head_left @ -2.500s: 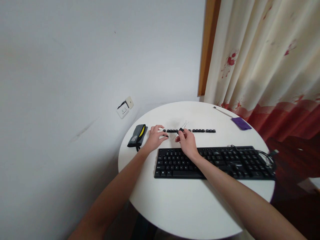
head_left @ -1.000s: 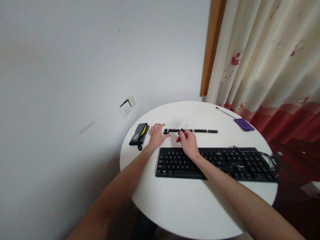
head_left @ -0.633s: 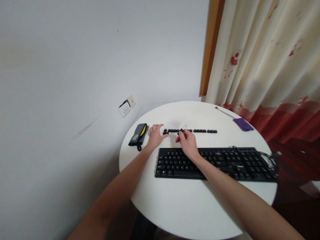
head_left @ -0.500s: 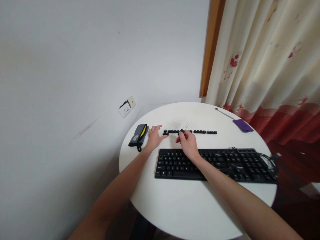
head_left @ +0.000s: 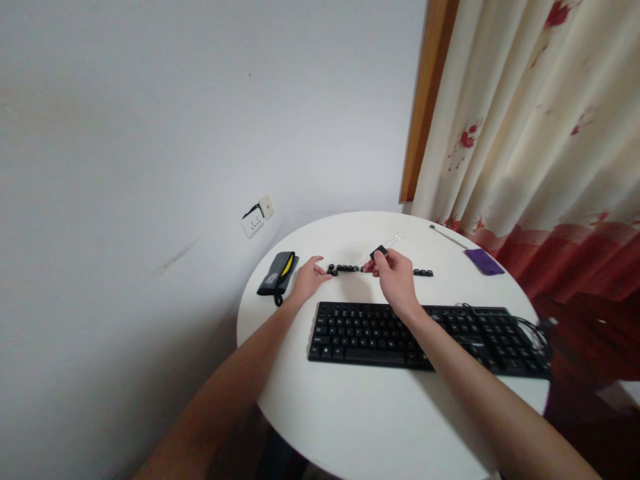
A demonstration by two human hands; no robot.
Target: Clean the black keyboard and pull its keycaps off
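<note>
Both forearms are bare, with no sleeves, watch or rings visible.

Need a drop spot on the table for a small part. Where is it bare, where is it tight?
Bare: the near table in front of the keyboard, and the far rim behind the keycap row. Tight: the strip between row and keyboard, where the left hand rests and the right hand holds a keycap puller.

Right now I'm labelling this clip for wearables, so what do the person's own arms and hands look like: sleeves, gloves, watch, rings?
Both forearms are bare as far as the frame shows, with no sleeve edge in view. The left hand and right hand wear no gloves. No watch, band or bracelet shows at either wrist. Rings and nail details are too small to tell.
</note>
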